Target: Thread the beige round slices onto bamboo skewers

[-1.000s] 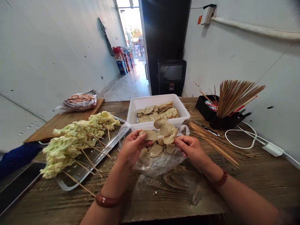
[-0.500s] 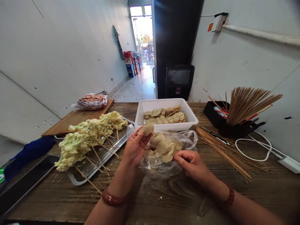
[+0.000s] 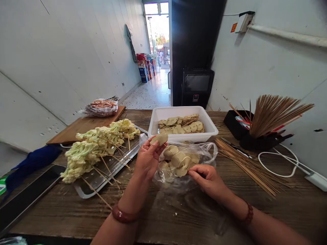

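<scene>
Between the thumb and fingers of my left hand is a round, thin beige slice, its kind unclear. My right hand pinches the lower end of a skewer carrying several such slices, which point up and left toward my left hand. Under both hands lies a clear plastic bag with more beige slices in it. Just behind, a white plastic tub holds finished-looking rows of skewered slices.
Cauliflower skewers lie on a metal tray at left, beside a wooden board bearing a bagged bundle. At right are loose skewers, a black holder full of upright sticks, a pen and a white cable.
The view has shifted slightly. Both hands keep their holds; the slice in my left hand has tilted a little, and the skewer stays nearly where it was.
</scene>
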Motion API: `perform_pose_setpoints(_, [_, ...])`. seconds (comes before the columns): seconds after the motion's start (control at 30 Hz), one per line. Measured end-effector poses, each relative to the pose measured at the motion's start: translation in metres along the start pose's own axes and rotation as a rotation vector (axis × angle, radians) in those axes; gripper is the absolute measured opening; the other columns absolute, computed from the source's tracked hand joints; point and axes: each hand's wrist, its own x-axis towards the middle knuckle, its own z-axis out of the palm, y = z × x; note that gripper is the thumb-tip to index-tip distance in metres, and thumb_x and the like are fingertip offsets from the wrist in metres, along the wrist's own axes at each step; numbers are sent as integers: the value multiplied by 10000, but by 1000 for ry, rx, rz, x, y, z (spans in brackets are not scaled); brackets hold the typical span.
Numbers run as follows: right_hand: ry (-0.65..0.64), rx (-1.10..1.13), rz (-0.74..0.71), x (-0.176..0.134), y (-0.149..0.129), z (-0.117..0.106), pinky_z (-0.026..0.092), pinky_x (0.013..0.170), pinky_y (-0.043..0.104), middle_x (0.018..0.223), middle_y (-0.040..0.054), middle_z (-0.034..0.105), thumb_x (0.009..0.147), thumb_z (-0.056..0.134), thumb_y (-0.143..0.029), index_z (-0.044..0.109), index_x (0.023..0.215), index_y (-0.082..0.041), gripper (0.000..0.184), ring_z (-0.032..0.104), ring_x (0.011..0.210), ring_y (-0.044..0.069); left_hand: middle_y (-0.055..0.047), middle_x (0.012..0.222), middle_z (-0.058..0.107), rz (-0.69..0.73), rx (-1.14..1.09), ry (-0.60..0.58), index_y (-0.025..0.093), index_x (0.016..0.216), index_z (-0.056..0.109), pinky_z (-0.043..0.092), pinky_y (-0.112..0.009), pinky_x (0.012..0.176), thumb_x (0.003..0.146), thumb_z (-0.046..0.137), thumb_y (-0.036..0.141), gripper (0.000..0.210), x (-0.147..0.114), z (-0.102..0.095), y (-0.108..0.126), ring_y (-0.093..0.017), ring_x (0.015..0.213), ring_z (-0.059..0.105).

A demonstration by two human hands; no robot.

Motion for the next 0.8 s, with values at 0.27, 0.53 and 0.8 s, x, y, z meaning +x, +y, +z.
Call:
perform_pose_setpoints(0.27, [11, 8, -1, 1, 3, 2, 433, 575, 232, 638, 30, 665, 888, 545, -313, 719, 731, -148, 287, 577, 596, 141, -66, 900, 766, 11, -6, 6, 142, 962, 656, 572, -299, 804, 665, 794, 125, 327, 1, 1, -1, -177, 790, 726])
perform_pose_setpoints(0.53, [12, 19, 40, 2, 6, 3, 414, 561, 238, 633, 36, 661, 872, 537, -338, 719, 722, -129, 315, 557, 588, 143, -64, 885, 765, 21, 25, -25, 148, 944, 668, 567, -297, 780, 623, 836, 171, 363, 0, 1, -4, -172, 762, 719])
perform_pose_setpoints(0.8, [9, 32, 87, 2, 7, 4, 416, 560, 237, 640, 35, 670, 865, 527, -344, 728, 726, -131, 324, 562, 587, 145, -59, 924, 754, 112, 98, -1, 148, 947, 668, 542, -323, 826, 606, 846, 203, 389, -3, 7, -5, -178, 826, 707])
